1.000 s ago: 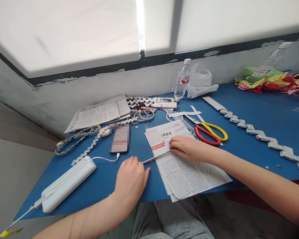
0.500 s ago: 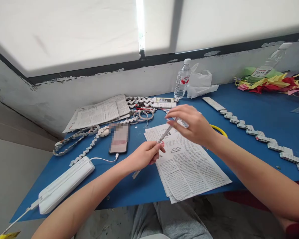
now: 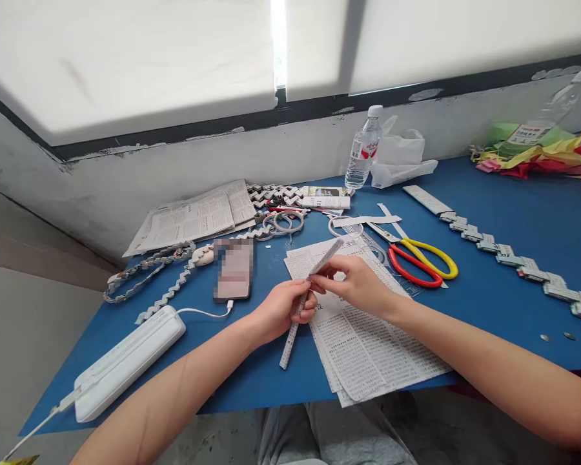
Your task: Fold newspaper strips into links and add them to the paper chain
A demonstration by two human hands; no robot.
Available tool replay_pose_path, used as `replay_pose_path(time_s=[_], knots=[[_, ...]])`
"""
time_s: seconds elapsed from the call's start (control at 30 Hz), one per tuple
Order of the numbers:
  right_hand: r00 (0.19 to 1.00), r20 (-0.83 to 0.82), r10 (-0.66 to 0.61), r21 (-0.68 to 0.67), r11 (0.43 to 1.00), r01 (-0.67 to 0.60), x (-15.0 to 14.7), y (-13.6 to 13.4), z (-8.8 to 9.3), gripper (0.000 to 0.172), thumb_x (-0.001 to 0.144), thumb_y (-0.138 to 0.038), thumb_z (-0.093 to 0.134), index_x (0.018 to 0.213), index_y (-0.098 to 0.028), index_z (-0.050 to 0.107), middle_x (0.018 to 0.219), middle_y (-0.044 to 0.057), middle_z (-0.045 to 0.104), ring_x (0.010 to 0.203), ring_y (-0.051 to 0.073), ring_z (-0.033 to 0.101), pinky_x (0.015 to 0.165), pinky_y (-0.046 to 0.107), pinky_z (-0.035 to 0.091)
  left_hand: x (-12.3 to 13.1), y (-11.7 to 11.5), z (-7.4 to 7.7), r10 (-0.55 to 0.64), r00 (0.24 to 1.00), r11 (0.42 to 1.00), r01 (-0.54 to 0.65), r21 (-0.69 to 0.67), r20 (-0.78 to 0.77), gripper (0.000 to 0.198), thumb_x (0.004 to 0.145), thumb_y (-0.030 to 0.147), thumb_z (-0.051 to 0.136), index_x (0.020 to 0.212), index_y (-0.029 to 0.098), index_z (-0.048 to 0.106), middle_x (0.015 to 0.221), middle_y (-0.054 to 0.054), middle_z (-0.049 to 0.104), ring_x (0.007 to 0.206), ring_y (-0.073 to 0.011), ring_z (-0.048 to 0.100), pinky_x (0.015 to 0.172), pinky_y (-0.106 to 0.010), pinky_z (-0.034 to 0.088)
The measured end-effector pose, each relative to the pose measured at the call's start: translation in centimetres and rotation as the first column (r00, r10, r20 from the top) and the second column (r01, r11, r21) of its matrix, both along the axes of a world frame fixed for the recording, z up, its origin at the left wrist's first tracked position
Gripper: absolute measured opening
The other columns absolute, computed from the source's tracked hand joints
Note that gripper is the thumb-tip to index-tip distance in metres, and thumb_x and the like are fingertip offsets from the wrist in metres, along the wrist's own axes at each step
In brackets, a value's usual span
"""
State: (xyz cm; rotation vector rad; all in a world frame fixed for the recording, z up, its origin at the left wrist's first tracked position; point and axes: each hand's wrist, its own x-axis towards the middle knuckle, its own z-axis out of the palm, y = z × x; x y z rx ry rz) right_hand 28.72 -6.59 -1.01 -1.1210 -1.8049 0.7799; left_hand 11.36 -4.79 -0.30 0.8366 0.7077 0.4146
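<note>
A narrow folded newspaper strip (image 3: 291, 342) slants between my hands, its lower end toward me and its upper end pointing away. My left hand (image 3: 286, 307) is closed round the strip's middle. With fingers pinched, my right hand (image 3: 347, 284) grips the same strip just above the left thumb. Beneath my hands lie printed newspaper sheets (image 3: 368, 352) on the blue table. To the right of them rest scissors (image 3: 416, 257) with one red and one yellow handle, beside white paper strips (image 3: 365, 221).
Left of my hands are a phone (image 3: 233, 274) on a cable and a white power strip (image 3: 130, 361). Behind stand a water bottle (image 3: 363, 148) and a plastic bag (image 3: 401, 158). A woven paper chain (image 3: 513, 255) runs along the right; stacked newspapers (image 3: 193, 219) lie back left.
My right hand has come down from the strip's upper end to beside my left hand, now pinching it. The strip stands steeper, and the scissors are uncovered.
</note>
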Motion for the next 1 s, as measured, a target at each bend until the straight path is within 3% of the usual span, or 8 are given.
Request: replay_pose_path(time_s=[0.03, 0.1, 0.2, 0.43, 0.5, 0.7, 0.87, 1.0], knots=[[0.996, 0.083, -0.044, 0.133, 0.991, 0.033, -0.1, -0.2, -0.1, 0.015, 0.088, -0.024, 0.057, 0.079, -0.017, 0.066, 0.070, 0.003, 0.068, 0.065, 0.016, 0.062, 0.060, 0.029, 0.049, 0.1, 0.0, 0.0, 0.027, 1.000, 1.000, -0.027, -0.009, 0.002, 0.013, 0.084, 0.025, 0.052, 0.079, 0.013, 0.053, 0.059, 0.003, 0.043, 0.045, -0.0050, 0.034, 0.043, -0.017, 0.019], [0.970, 0.214, -0.119, 0.394, 0.919, 0.026, -0.2, -0.4, -0.3, 0.015, 0.089, -0.020, 0.054, 0.082, -0.017, 0.067, 0.074, 0.006, 0.069, 0.066, 0.017, 0.062, 0.060, 0.029, 0.049, 0.2, -0.1, 0.1, 0.068, 0.998, 0.998, -0.068, 0.006, -0.004, 0.014, 0.081, 0.024, 0.057, 0.074, 0.013, 0.051, 0.062, 0.002, 0.044, 0.048, -0.0057, 0.037, 0.045, -0.018, 0.024], [0.935, 0.288, -0.206, 0.592, 0.806, -0.005, -0.2, -0.6, -0.5, 0.015, 0.088, -0.016, 0.052, 0.083, -0.017, 0.065, 0.071, 0.007, 0.069, 0.064, 0.018, 0.063, 0.058, 0.030, 0.049, 0.2, -0.3, 0.3, 0.075, 0.997, 0.995, -0.073, 0.075, -0.025, 0.019, 0.079, 0.027, 0.061, 0.071, 0.014, 0.049, 0.062, 0.004, 0.041, 0.051, -0.0057, 0.038, 0.048, -0.019, 0.026], [0.949, 0.185, -0.256, 0.543, 0.831, 0.119, -0.1, -0.9, -0.5, 0.007, 0.087, -0.019, 0.056, 0.083, -0.020, 0.062, 0.070, 0.005, 0.067, 0.063, 0.018, 0.062, 0.059, 0.030, 0.049, 0.3, -0.6, 0.3, 0.051, 0.998, 0.961, -0.038, 0.274, -0.040, 0.037, 0.081, 0.045, 0.062, 0.067, 0.017, 0.042, 0.057, 0.008, 0.029, 0.046, -0.0041, 0.023, 0.046, -0.020, 0.016], [0.946, 0.206, -0.251, 0.591, 0.802, 0.084, -0.3, -1.0, -0.4, 0.008, 0.087, -0.018, 0.056, 0.084, -0.020, 0.063, 0.069, 0.005, 0.067, 0.063, 0.018, 0.063, 0.059, 0.030, 0.049, 0.4, -0.6, 0.4, 0.052, 0.998, 0.971, -0.040, 0.237, -0.046, 0.038, 0.080, 0.046, 0.062, 0.066, 0.017, 0.041, 0.056, 0.009, 0.027, 0.046, -0.0036, 0.020, 0.045, -0.020, 0.014], [0.885, 0.349, -0.307, 0.770, 0.632, -0.085, -0.6, -1.5, 0.1, 0.012, 0.088, -0.013, 0.054, 0.085, -0.019, 0.064, 0.068, 0.005, 0.069, 0.061, 0.017, 0.063, 0.056, 0.029, 0.047, 0.7, -0.8, 0.7, 0.094, 0.996, 0.989, -0.093, 0.114, 0.001, 0.037, 0.074, 0.039, 0.071, 0.064, 0.016, 0.043, 0.055, 0.008, 0.029, 0.047, -0.0043, 0.023, 0.046, -0.020, 0.017], [0.835, 0.438, -0.334, 0.767, 0.623, -0.153, -0.3, -1.5, -0.1, 0.016, 0.091, -0.018, 0.052, 0.091, -0.022, 0.068, 0.076, 0.005, 0.072, 0.068, 0.019, 0.064, 0.062, 0.033, 0.050, 0.4, -0.3, 0.5, 0.128, 0.991, 0.992, -0.128, -0.003, 0.043, 0.026, 0.082, 0.033, 0.061, 0.067, 0.014, 0.052, 0.061, 0.002, 0.040, 0.052, -0.0082, 0.037, 0.052, -0.022, 0.032], [0.833, 0.451, -0.320, 0.773, 0.607, -0.185, -0.3, -1.4, -0.3, 0.017, 0.090, -0.017, 0.053, 0.094, -0.024, 0.068, 0.082, 0.005, 0.072, 0.072, 0.018, 0.063, 0.064, 0.034, 0.049, 0.1, 0.2, 0.1, 0.153, 0.986, 0.979, -0.142, -0.145, 0.065, 0.021, 0.084, 0.030, 0.060, 0.072, 0.013, 0.055, 0.060, 0.004, 0.037, 0.049, -0.0073, 0.034, 0.050, -0.020, 0.031]])
